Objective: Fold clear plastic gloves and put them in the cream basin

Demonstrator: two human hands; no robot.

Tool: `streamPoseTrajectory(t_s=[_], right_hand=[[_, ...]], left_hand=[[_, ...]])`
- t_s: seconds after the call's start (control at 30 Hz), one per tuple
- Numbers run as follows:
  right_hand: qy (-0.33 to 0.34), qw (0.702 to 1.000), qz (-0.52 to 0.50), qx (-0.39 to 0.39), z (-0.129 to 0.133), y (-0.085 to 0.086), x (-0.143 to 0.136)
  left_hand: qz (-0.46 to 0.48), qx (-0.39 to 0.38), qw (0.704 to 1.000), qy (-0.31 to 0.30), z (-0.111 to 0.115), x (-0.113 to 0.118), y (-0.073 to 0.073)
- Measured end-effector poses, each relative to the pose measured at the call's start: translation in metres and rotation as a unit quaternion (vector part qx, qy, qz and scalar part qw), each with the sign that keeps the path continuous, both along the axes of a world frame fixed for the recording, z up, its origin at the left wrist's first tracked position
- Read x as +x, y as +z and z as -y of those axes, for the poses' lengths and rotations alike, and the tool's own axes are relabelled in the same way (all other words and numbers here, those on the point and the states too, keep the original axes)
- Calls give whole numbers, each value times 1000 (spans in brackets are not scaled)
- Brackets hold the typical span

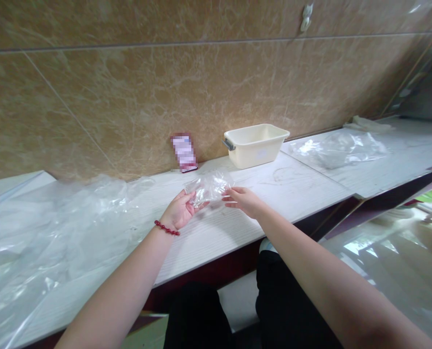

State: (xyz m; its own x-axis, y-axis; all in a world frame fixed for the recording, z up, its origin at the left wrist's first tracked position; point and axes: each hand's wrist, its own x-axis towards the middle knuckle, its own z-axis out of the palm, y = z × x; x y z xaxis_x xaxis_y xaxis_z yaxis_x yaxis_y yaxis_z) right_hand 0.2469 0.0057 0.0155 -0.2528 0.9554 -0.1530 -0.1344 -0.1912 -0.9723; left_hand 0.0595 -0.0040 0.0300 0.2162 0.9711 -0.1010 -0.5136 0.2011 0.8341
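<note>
Between my two hands is a small clear plastic bag (pixel 211 186), crinkled and shiny, held just above the white board surface. My left hand (pixel 184 208), with a red bead bracelet at the wrist, grips its left edge between thumb and fingers. At the bag's right edge, my right hand (pixel 243 199) pinches the plastic with thumb and fingertips. Whether anything lies inside the bag cannot be made out.
Behind the bag a phone (pixel 185 152) leans against the marble-look wall. A cream plastic tub (pixel 257 150) with a grey handle stands to its right. Large clear plastic sheeting (pixel 92 228) covers the left side; more clear plastic (pixel 341 149) lies at right.
</note>
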Motion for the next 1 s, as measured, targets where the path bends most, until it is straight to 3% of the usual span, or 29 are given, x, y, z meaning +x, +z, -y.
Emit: streamPoseTrajectory(t_s=[0.3, 0.4, 0.5, 0.6, 0.7, 0.83, 1.0], right_hand=[[2, 994, 81, 72, -4, -10, 1], [-45, 979, 155, 124, -5, -9, 2], [-114, 945, 237, 193, -4, -5, 3], [-154, 924, 266, 228, -3, -2, 3], [-142, 941, 208, 226, -4, -4, 4], [-89, 979, 78, 165, -9, -11, 4], [-93, 990, -47, 96, -11, -10, 5]], left_hand=[[-1, 10, 1000, 5, -2, 0, -2], [4, 10, 1000, -2, -2, 0, -4], [3, 15, 1000, -13, -2, 0, -4], [-4, 21, 999, -28, -1, 1, -4], [-20, 15, 998, -50, 0, 1, -4], [-35, 10, 998, -57, 0, -1, -5], [-47, 14, 996, -72, 0, -3, -8]])
